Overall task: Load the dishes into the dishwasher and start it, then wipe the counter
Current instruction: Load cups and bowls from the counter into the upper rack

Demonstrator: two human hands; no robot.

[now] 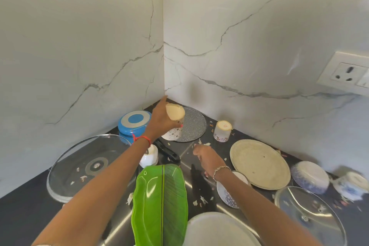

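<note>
Dark worktop fills a corner between white veined marble walls, with a socket on the right wall. Scraps litter the surface around a cream plate, a glass lid and a green leaf-shaped tray. Left hand grips a cup, raised near the corner. Right hand hovers low with fingers curled; whether it holds anything cannot be told.

Floral white cup held tilted above the dark counter; a matching cup sits upside down near the cream plate.
</note>
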